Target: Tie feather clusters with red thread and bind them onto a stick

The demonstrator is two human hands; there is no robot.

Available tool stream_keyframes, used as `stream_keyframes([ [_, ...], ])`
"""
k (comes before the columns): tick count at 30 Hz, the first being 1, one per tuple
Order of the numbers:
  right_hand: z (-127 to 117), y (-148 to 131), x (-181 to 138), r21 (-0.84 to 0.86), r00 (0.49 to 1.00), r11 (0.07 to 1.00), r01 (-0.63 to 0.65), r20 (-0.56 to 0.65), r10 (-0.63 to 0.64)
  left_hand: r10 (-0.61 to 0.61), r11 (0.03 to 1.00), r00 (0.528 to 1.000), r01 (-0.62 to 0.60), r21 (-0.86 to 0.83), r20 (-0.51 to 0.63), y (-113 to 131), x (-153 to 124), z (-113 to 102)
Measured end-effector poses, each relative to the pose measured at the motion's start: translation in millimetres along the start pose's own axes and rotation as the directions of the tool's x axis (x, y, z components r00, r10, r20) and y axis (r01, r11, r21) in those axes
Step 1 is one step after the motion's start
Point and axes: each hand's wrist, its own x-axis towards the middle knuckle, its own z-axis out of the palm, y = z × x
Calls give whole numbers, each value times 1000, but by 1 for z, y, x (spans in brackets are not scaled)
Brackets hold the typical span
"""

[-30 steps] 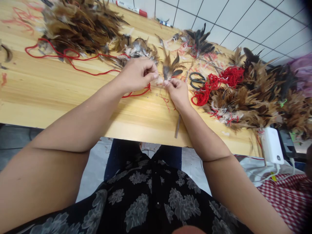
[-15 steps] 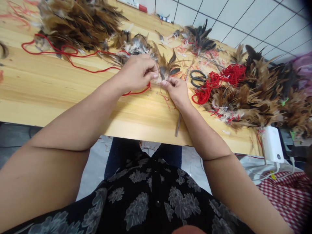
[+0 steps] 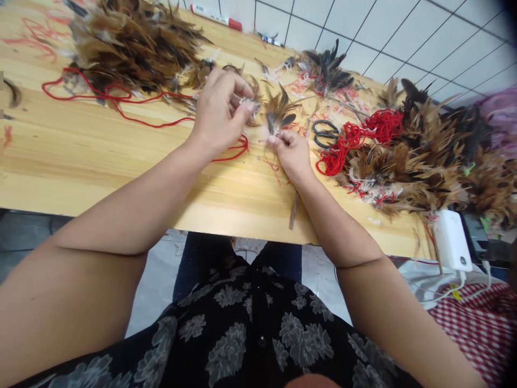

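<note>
My right hand (image 3: 297, 154) is closed, pinching the pale base of a small feather bunch (image 3: 277, 114) between thumb and fingertips. The bunch's brown and black tips point away from me. To its left, my left hand (image 3: 220, 110) reaches over a small pile of fluffy feathers (image 3: 253, 102). Its fingers are curved, with the thumb apart from them, and partly cover the pile. A red cord (image 3: 161, 125) runs across the table from the left and passes beneath my left hand. Black-handled scissors (image 3: 325, 133) lie just right of the held bunch.
A large heap of brown feathers (image 3: 137, 48) lies at the back left. Tangled red cord (image 3: 351, 141) and more feather bunches (image 3: 412, 167) cover the right side. A red-capped marker (image 3: 218, 18) lies by the tiled wall. A white power bank (image 3: 453, 240) stands at the right corner.
My left hand has moved left and away from the held bunch, and its fingers have spread over the small feather pile. My right hand keeps its pinch in nearly the same place.
</note>
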Motion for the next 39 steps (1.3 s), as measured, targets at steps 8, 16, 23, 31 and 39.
stream_keyframes([
  [8, 0, -8, -6, -123, 997, 992, 5, -74, -15, -184, 974, 938, 213, -72, 294, -20, -8, 24],
  [16, 9, -5, -18, -360, 998, 932, 49, -22, -61, -187, 969, 949, 221, -112, 255, -29, -9, 31],
  [23, 11, -8, -18, -311, 997, 948, 72, 10, -73, -213, 971, 957, 229, -61, 199, -26, -11, 35],
  [31, 7, -13, -17, -215, 995, 972, 96, 23, -93, -390, 763, 860, 502, -408, 328, -26, -5, 31],
  [39, 9, 7, -9, -288, 967, 926, 244, 0, -255, -489, 534, 773, 631, -563, 403, 6, -4, 23],
])
